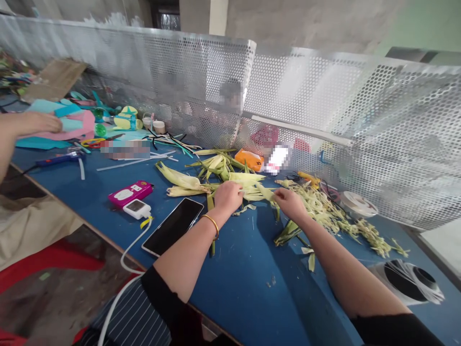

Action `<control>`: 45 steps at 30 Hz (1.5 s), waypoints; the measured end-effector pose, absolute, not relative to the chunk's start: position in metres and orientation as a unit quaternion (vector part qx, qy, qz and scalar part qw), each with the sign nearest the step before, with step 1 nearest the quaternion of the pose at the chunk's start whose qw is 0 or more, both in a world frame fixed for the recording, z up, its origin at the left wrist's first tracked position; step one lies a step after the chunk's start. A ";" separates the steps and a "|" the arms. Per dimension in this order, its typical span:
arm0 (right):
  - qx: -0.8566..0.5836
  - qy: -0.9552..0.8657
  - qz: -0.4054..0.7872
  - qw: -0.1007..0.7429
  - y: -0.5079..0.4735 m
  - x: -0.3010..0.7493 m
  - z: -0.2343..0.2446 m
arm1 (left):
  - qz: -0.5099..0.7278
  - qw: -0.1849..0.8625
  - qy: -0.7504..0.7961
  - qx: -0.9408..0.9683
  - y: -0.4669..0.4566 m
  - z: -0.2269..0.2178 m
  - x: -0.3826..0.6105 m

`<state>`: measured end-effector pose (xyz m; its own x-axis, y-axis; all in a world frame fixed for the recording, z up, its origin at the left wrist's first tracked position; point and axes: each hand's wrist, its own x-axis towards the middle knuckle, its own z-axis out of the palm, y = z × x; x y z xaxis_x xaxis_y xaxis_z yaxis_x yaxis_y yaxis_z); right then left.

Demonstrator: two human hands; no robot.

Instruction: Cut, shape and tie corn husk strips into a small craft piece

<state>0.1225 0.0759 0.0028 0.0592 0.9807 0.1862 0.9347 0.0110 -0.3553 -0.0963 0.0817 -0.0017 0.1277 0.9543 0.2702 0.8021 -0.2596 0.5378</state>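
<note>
Over the blue table, my left hand (227, 196) is closed on pale green corn husk, with a gold bangle at its wrist. My right hand (288, 203) pinches the end of a corn husk strip (264, 193) that stretches between the two hands. Behind and left of my left hand lies a pile of corn husks (182, 179), some whole and some loose. Beside my right forearm spreads a heap of shredded husk pieces (320, 204). A darker green husk bundle (287, 232) lies just below my right hand. My left fingertips are partly hidden.
A black-screened phone (173, 226) and a pink device (130, 193) with a white cable lie left of my left arm. An orange packet (249, 160) and a lit phone (277, 159) stand near the perforated metal screen (306, 91). Far left, another person's hand (38, 123) touches coloured sheets.
</note>
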 end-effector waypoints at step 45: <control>-0.675 -0.737 0.033 -0.024 0.074 0.105 0.011 | 0.116 0.272 0.591 0.751 0.079 0.010 -0.110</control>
<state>0.1047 0.0743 0.0109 -0.0884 0.9929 -0.0795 0.9960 0.0874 -0.0157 -0.1096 0.0785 0.0104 0.2753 0.9499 -0.1477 0.8243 -0.1542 0.5448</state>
